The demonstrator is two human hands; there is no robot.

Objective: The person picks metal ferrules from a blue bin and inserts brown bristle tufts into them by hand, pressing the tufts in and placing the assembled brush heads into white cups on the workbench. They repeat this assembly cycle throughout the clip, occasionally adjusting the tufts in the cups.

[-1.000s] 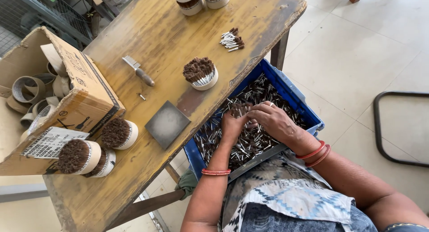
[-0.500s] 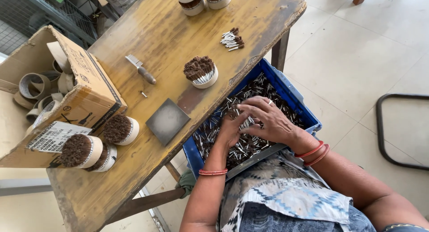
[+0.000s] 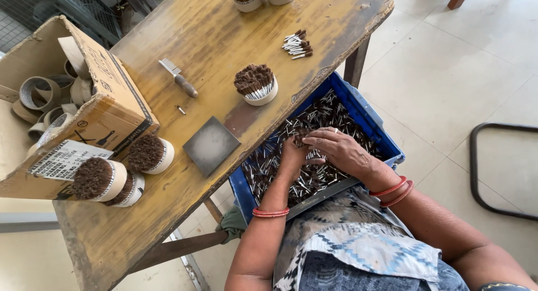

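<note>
- the wooden table [image 3: 224, 44] is the biggest thing, worn yellow, running from the 7 o'clock corner up to 1 o'clock.
- a cardboard box [image 3: 112, 109] lies tipped at 9 o'clock, with tape rolls [image 3: 39, 95] spilling from its open end.
- the blue crate [image 3: 370, 120] sits at the table's near edge, just right of centre on the person's lap, full of thin sticks [image 3: 330, 114] with dark tips.
- the right hand [image 3: 339, 151] lies palm down over the sticks, fingers spread loosely; whether it grips any, i cannot tell.
- the left hand [image 3: 294, 156] is at its 9 o'clock, touching it, curled into the pile; its hold is hidden.
- a grey square tile [image 3: 211, 145] lies at the hands' 9 o'clock.
- a round bundle [image 3: 255, 84] of sticks stands at their 11 o'clock.
- a few loose sticks [image 3: 297, 44] lie at 12 o'clock.
</note>
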